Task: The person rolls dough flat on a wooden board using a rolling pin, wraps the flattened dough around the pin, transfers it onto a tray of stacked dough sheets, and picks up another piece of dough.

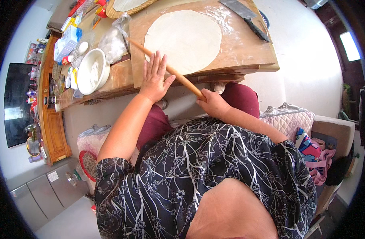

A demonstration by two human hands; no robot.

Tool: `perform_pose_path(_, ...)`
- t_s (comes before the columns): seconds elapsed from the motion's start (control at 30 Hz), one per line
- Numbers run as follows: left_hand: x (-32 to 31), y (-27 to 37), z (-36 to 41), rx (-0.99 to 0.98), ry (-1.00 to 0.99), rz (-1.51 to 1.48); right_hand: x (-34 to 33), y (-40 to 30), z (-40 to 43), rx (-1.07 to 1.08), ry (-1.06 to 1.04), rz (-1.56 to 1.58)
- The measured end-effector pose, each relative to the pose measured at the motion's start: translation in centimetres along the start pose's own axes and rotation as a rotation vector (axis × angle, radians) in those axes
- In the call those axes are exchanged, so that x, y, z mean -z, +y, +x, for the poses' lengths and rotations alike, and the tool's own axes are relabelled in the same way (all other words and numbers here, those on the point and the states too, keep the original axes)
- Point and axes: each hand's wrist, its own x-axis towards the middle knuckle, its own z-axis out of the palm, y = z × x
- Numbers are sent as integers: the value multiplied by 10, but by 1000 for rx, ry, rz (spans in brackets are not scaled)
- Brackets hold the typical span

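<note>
A large round sheet of rolled dough (184, 41) lies flat on a wooden board (239, 53). Slantwise over its near left edge runs a long wooden rolling pin (182, 78). My right hand (212, 103) grips the pin's near end, off the board's front edge. Against the pin's middle rests my left hand (155, 74), palm down with fingers stretched and thumb apart, not wrapped around it. The pin's thin far end points to the upper left, towards a plastic bag (112, 44). White flour (221, 19) is scattered on the board beyond the dough's right side.
A cleaver (242, 15) with a black handle lies at the board's right corner. Left of the board stands a white bowl (103, 77) with flour inside. Behind, a round woven tray (113, 12) holds another dough sheet (127, 4). A blue-white box (66, 43) sits farther left.
</note>
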Motion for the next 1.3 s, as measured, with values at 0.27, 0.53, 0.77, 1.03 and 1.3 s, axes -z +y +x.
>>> perform_pose_path(0.27, -49, 49, 92, -121, -349, 58, -1, 28, -13, -276, 11, 563)
perform_pose_path(0.53, -81, 128, 151, -167, -79, -281, 23, 19, -42, -408, 209, 1071)
perform_pose_path(0.77, -46, -28, 96, 394, 280, 60, 34, 28, -24, -263, 332, 681)
perform_pose_path(1.03, 0, -79, 79, 932, -92, 17, 41, 19, -4, -209, 269, 206)
perform_pose_path(1.3, -20, -123, 98, 1031, -259, -120, 36, 26, -7, -167, 335, 199)
